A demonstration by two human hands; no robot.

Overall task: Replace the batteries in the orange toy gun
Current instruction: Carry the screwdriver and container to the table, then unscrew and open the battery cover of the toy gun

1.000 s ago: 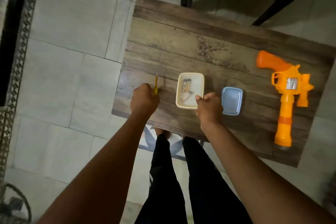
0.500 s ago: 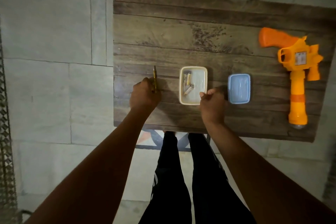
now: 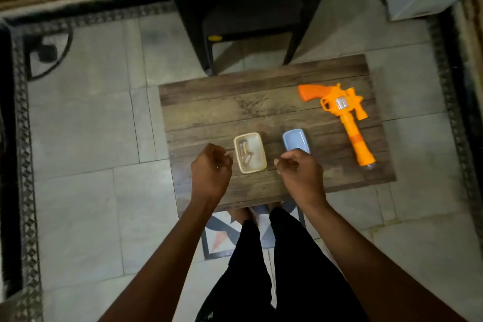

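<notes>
At centre frame, over the near edge of the small wooden table, we record two hands. Our left hand hovers with fingers curled into a loose fist, knuckles up; whether anything lies inside that curl we cannot tell, since the back of the hand covers it. Our right hand is likewise curled, thumb tip against the fingertips, and nothing shows in that pinch. It overlaps the near end of the blue lid in the frame; contact cannot be confirmed.

Between the two hands: one cream rectangular tub, open, standing on the table. Inside it, toward its left wall, lies a small cluster of batteries; we make out about three, but blur prevents a firm count.

Right of the tub: one blue lid, lying flat, just beside the tub and apart from it.

Toward the right of the frame: one orange toy gun, lying flat on the table, well apart from both hands. Its darker orange grip points to the upper left, its barrel runs down toward the lower right, and a small silvery panel shows on its body.

Upper centre: one dark plastic chair standing on the tiled floor beyond the table.

Lower centre: our two legs in black trousers, with bare feet on one patterned mat under the table's near edge.
</notes>
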